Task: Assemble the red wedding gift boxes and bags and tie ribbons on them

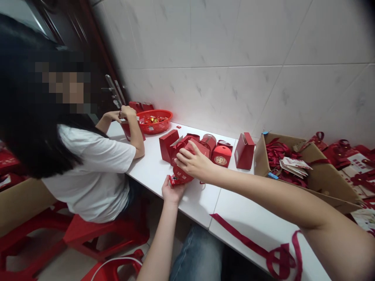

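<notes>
While left hand (172,191), palm up and half open, supports red cardboard box with rounded flap (184,175), small glossy red packet (174,179) at its thumb, right hand (191,162) curls loosely over top. Box near front edge of white surface (205,207). Step looks like filling; next move probably calls for steadying box.

A red cardboard box with a rounded panel (183,174) and pale printed lettering is held at a tilt under the curled fingers of the right hand (191,160), by which part of its surface is hidden. Its lower end is reached by the left hand (173,192). A small, glossy red packet (175,180) with black-and-white print is seen just beside the left thumb, against the box; whether it is pinched cannot be told.
</notes>
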{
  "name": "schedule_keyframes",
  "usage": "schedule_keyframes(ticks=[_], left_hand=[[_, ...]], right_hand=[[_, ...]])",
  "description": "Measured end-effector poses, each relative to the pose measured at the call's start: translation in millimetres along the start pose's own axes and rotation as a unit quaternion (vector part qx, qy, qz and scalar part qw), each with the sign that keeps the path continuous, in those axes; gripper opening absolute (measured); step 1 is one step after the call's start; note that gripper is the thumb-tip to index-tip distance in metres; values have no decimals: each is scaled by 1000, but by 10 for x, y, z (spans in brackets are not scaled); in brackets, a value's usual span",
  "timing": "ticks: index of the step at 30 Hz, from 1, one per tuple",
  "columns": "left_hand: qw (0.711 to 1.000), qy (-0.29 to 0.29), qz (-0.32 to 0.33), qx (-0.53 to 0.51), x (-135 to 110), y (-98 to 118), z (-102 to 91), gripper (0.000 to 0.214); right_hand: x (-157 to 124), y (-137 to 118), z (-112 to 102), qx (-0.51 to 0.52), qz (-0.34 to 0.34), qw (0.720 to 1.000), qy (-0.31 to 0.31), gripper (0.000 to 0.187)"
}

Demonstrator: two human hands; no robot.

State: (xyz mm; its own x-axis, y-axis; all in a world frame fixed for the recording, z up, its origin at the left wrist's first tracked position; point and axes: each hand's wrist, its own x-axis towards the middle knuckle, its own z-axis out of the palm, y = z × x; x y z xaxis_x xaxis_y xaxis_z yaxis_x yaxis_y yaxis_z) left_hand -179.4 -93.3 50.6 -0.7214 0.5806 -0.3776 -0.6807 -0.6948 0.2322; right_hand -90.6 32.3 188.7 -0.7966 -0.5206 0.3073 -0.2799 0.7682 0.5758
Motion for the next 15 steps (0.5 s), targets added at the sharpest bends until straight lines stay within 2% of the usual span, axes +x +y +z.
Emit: schedule_keyframes(ticks=[6,12,15], left_hand=[[1000,-22,-4,9,14,-74,2,37],[999,-24,-22,17,-19,-188,31,36],[999,-27,-32,21,-30,-261,45,38]], right_hand=[[-11,-14,-91,-55,-51,997,-18,40],[-76,-80,-59,-84,-87,991,-54,41],[-105,-56,-75,-92,-74,991,-63,41]])
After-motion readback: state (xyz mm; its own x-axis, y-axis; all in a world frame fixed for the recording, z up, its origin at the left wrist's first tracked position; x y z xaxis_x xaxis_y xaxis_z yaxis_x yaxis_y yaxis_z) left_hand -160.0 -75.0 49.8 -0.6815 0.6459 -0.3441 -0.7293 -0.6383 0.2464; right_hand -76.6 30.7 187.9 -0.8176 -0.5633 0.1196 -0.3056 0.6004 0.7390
